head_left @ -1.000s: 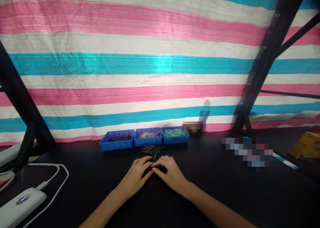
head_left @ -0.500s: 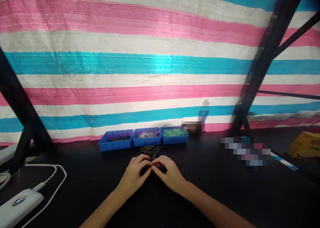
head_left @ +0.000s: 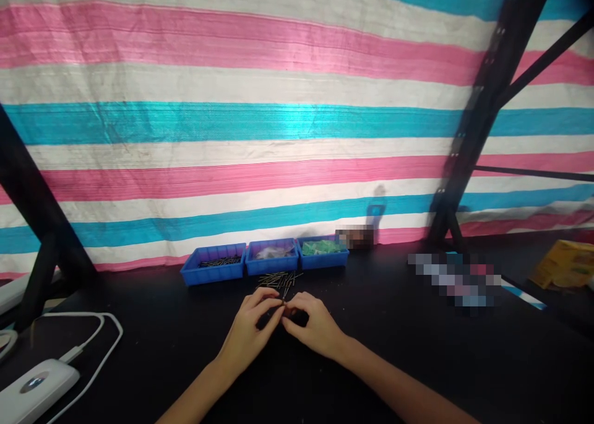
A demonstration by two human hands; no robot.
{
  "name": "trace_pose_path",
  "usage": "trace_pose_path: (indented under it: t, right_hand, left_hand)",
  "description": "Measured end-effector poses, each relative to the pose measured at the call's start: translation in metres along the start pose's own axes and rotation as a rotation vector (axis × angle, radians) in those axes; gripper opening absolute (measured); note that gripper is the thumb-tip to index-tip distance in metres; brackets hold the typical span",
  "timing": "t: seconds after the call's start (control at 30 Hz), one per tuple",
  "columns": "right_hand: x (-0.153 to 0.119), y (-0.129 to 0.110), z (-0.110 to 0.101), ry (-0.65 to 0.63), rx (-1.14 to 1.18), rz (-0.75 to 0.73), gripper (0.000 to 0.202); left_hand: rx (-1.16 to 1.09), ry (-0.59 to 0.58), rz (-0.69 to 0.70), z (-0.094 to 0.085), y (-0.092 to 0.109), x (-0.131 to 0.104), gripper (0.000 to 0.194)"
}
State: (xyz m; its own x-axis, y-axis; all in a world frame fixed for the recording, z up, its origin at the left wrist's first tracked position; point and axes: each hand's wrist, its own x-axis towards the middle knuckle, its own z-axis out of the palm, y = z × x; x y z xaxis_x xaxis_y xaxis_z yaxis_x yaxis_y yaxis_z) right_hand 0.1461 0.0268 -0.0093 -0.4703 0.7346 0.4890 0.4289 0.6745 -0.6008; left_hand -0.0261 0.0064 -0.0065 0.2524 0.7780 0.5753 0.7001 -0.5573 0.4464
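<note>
Both hands meet fingertip to fingertip over the black table, just in front of a small pile of long thin metal pieces point(head_left: 278, 280) that look like screws or nails. My left hand point(head_left: 248, 327) is closed in a pinch, thumb against fingers. My right hand point(head_left: 319, 326) pinches the same way from the other side. Whatever lies between the fingertips is too small and covered to name. A thin metal piece shows just beyond the fingertips, and I cannot tell whether it is held or part of the pile.
Behind the pile stand three blue bins: one with dark screw-like pieces point(head_left: 219, 262), one with clear plastic bags point(head_left: 273, 251), one with green packets point(head_left: 322, 247). A white device point(head_left: 46, 384) with a cable lies left. Yellow packaging point(head_left: 563, 264) lies far right. Black posts point(head_left: 477, 102) frame a striped sheet.
The fingertips have shifted slightly against each other, and a thin metal piece shows more clearly just beyond them. The camera view has moved a little. Both hands stay together in a pinch.
</note>
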Motion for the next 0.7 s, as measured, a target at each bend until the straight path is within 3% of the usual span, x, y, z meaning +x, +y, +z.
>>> trace_pose_path:
  t: [0.2,0.7]
  right_hand:
    - [-0.0003,0.0018,0.0015,-0.021,0.038,-0.044,0.007]
    - [0.0012,0.0055,0.001,0.039,0.18,0.028,0.009]
  left_hand:
    - [-0.054,0.009,0.006,0.0026,0.0019,-0.0015,0.019]
    - [-0.173,0.072,-0.067,-0.0016,0.0088,0.0037,0.008]
